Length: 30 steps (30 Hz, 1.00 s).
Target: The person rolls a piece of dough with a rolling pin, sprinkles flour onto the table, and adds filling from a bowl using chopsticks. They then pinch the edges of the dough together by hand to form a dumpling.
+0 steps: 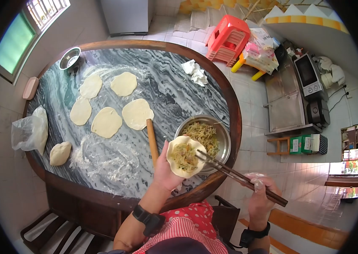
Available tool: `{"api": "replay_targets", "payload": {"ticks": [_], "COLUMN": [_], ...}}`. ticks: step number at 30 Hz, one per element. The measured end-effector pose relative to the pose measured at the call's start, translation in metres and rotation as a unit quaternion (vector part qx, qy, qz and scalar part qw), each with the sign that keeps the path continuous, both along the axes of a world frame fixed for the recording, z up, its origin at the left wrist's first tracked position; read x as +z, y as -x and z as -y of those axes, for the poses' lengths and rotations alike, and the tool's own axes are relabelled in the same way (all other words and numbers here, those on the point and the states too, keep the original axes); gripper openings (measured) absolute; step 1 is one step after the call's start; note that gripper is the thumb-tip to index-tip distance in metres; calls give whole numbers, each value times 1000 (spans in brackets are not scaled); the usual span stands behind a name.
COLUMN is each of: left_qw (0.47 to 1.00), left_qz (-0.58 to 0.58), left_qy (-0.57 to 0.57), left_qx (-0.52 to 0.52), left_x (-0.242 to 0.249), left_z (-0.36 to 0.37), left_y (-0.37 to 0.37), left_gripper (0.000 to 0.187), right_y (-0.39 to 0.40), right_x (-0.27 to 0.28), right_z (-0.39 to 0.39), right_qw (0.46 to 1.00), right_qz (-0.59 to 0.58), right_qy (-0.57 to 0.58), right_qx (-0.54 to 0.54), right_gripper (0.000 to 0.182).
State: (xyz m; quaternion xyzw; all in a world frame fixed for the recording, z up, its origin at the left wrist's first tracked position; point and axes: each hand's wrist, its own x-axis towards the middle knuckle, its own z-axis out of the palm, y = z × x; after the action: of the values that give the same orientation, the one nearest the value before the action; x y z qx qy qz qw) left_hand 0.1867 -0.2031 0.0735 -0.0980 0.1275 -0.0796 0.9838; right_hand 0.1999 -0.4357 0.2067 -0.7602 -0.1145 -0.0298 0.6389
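My left hand [167, 174] cups a round dough wrapper [172, 162] from beneath. A mound of shredded filling [184, 157] lies in the middle of it. My right hand [260, 192] grips a pair of dark chopsticks [234, 172], their tips at the right edge of the filling. Partly behind the wrapper stands a metal bowl [226, 146] with more shredded filling. A wooden rolling pin [152, 139] lies left of my left hand, one end touching a flat dough round [136, 113]. Several other flat rounds [106, 122] are spread over the marble table.
The oval marble table [162, 63] has a wooden rim and scattered flour [107, 163]. A dough lump [60, 153] and a plastic bag [30, 129] sit at the left. A small metal bowl [70, 58] and crumpled tissue [194, 73] lie farther back. Red stools [229, 38] stand beyond.
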Motion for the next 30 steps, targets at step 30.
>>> {"api": "replay_targets", "payload": {"ticks": [30], "left_qw": [989], "left_qz": [-95], "left_qy": [-48], "left_qx": [103], "left_x": [-5], "left_z": [-59], "left_y": [31], "left_gripper": [55], "right_y": [-72], "right_x": [-73], "right_z": [-3], "right_qw": [990], "right_qz": [-13], "right_qy": [139], "right_qx": [-6], "right_gripper": [10]}}
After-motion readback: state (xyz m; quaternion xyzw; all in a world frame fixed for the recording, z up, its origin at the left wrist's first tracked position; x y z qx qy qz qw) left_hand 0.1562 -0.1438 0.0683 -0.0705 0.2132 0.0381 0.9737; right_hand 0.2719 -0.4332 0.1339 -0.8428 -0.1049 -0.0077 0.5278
